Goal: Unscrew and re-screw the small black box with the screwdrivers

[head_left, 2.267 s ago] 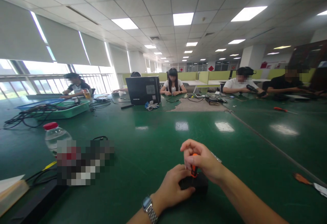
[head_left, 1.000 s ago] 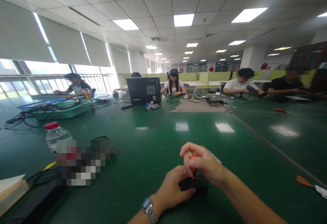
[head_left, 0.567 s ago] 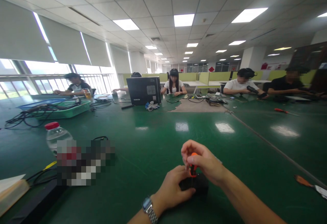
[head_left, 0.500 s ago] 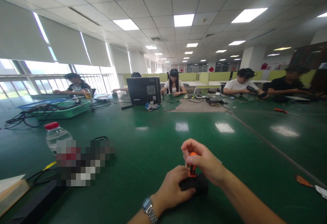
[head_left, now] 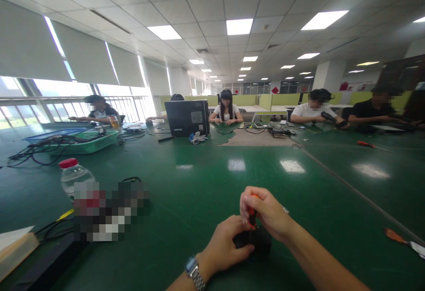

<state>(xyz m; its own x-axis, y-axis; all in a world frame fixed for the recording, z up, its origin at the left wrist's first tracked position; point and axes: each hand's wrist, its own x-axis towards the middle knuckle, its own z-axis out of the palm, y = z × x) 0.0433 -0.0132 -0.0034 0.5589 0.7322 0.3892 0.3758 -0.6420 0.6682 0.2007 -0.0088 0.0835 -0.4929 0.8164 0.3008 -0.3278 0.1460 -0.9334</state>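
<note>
Right hand now curls tighter round the screwdriver than a moment ago; looks like a firmer turning grip. Left hand clamps the black block on the table, under the screwdriver.

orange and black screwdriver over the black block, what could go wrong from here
The screwdriver in the right hand points down close to the left hand, so a slip might jab it. The black block appears steadied only by that hand, so it could twist or slide on the glossy green table.
</note>
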